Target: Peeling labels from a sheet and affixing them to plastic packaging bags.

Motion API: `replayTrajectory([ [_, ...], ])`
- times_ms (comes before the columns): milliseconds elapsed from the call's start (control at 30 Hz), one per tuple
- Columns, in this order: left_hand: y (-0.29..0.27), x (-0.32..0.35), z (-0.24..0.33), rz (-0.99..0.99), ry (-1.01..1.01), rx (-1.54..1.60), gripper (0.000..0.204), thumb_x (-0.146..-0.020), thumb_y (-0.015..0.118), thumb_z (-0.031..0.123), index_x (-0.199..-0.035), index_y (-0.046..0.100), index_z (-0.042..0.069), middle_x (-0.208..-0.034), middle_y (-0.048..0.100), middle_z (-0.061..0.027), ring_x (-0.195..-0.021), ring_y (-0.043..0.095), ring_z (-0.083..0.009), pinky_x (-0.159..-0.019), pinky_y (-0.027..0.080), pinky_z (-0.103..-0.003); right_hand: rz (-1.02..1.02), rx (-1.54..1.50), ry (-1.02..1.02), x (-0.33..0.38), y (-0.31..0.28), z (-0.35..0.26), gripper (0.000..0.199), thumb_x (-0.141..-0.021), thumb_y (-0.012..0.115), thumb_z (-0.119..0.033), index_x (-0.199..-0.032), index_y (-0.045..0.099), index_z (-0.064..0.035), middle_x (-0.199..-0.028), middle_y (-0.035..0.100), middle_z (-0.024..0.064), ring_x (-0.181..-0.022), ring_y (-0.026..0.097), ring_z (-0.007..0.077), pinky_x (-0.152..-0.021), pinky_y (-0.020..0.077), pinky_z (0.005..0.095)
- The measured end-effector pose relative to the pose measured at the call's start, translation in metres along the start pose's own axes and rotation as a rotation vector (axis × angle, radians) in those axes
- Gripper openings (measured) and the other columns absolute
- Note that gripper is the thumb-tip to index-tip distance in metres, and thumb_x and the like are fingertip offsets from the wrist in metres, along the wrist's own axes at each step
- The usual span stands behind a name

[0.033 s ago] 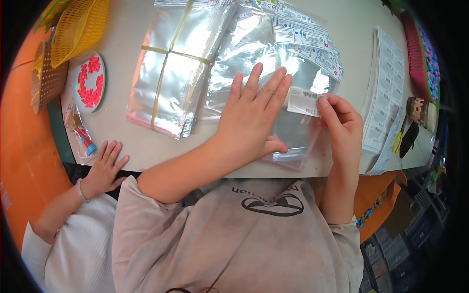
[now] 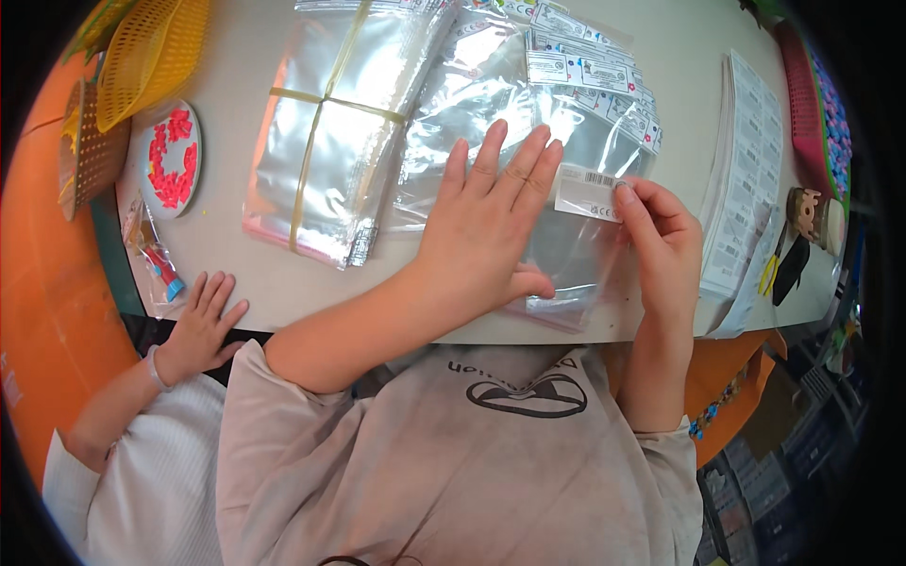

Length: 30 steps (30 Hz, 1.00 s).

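My left hand (image 2: 472, 231) lies flat with its fingers spread on a loose pile of clear plastic bags (image 2: 566, 257). Between thumb and fingers, my right hand (image 2: 664, 241) pinches the right end of a small white barcode sticker (image 2: 578, 195). The sticker lies over the top bag, just right of my left fingertips; whether it is stuck down I cannot tell. Printed header strips (image 2: 590, 71) fan out at the far end of the pile. Left of it sits a bundle of clear bags (image 2: 283, 141), bound crosswise with a yellowish band (image 2: 327, 97).
Sheets of barcode stickers (image 2: 741, 179) lie to the right, near yellow-handled scissors (image 2: 769, 275) and a pink basket (image 2: 800, 104). At left are yellow baskets (image 2: 156, 57), a plate (image 2: 196, 170) of pink pieces and a small bagged item (image 2: 156, 255). Another person's hand (image 2: 200, 325) rests at the table edge.
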<state>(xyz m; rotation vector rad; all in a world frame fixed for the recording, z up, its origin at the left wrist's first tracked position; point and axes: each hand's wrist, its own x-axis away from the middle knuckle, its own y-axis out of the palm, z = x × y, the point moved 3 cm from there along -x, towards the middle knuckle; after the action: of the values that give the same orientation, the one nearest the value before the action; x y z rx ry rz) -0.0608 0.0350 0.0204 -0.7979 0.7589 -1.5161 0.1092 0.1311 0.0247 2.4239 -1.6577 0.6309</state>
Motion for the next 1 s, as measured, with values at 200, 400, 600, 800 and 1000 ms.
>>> replayTrajectory([
  [200,-0.001,0.001,0.001,-0.041,-0.025,-0.037,0.128,-0.051,0.086,0.052,-0.151,0.022,0.003,-0.158,0.021,-0.0145,-0.145,0.016,-0.0423,-0.113,0.020,-0.060,0.075,0.121,-0.107,0.001,-0.002,-0.009,0.020,-0.090,0.070,-0.014,-0.104,0.070,0.0003,-0.081,0.065,-0.0004,-0.069,0.054,0.0051,-0.061,0.0392,0.0172],
  [400,0.000,0.000,0.002,-0.035,-0.045,-0.014,0.126,-0.052,0.085,0.053,-0.151,0.024,0.002,-0.158,0.021,-0.0144,-0.145,0.016,-0.0424,-0.113,0.020,-0.059,0.096,0.062,0.030,0.008,-0.008,-0.005,0.020,-0.089,0.071,-0.011,-0.102,0.070,0.0039,-0.077,0.065,0.0008,-0.065,0.054,0.0049,-0.058,0.0415,0.0184],
  [600,-0.002,-0.001,0.003,-0.031,-0.056,-0.024,0.126,-0.052,0.084,0.054,-0.150,0.025,0.002,-0.158,0.021,-0.0144,-0.145,0.017,-0.0429,-0.114,0.019,-0.057,0.079,0.057,0.030,0.006,-0.004,0.005,0.021,-0.088,0.072,-0.012,-0.101,0.070,0.0043,-0.075,0.064,0.0009,-0.061,0.053,0.0051,-0.055,0.0405,0.0185],
  [800,-0.001,-0.001,0.003,-0.038,-0.056,-0.028,0.126,-0.052,0.085,0.053,-0.150,0.026,0.002,-0.158,0.021,-0.0144,-0.145,0.017,-0.0430,-0.114,0.019,-0.057,0.072,0.090,0.008,0.004,-0.007,0.006,0.020,-0.088,0.073,-0.012,-0.101,0.071,0.0043,-0.074,0.064,0.0001,-0.062,0.052,0.0044,-0.055,0.0400,0.0182],
  [1000,-0.002,-0.002,0.004,-0.046,-0.062,-0.046,0.125,-0.052,0.085,0.053,-0.150,0.026,0.002,-0.158,0.021,-0.0140,-0.144,0.018,-0.0432,-0.114,0.019,-0.057,0.057,0.115,-0.011,0.001,-0.009,0.007,0.020,-0.088,0.072,-0.011,-0.102,0.071,0.0040,-0.075,0.064,-0.0001,-0.063,0.052,0.0040,-0.055,0.0404,0.0179],
])
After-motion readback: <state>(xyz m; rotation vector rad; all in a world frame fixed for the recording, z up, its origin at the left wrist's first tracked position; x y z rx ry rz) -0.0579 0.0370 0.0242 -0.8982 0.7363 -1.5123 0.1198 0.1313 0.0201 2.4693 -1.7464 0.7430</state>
